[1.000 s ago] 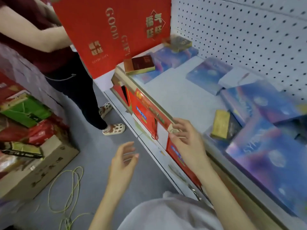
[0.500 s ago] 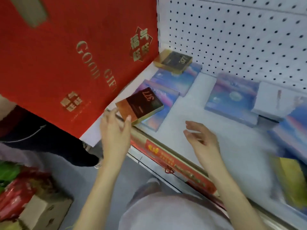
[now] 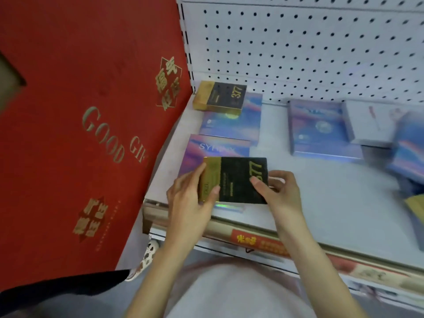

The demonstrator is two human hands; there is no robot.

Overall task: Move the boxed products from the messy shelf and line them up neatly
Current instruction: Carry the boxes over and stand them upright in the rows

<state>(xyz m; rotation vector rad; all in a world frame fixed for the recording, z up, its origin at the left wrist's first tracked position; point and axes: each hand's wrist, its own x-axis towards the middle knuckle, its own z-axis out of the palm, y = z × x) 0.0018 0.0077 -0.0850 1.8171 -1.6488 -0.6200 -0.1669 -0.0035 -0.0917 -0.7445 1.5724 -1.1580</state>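
Near the shelf front, your left hand and right hand grip the black-and-gold 377 box, fingers clamped on its 2 ends, over a blue box.

Left hand, right hand grip box, thumbs atop

White pegboard wall behind, big red panel at left.
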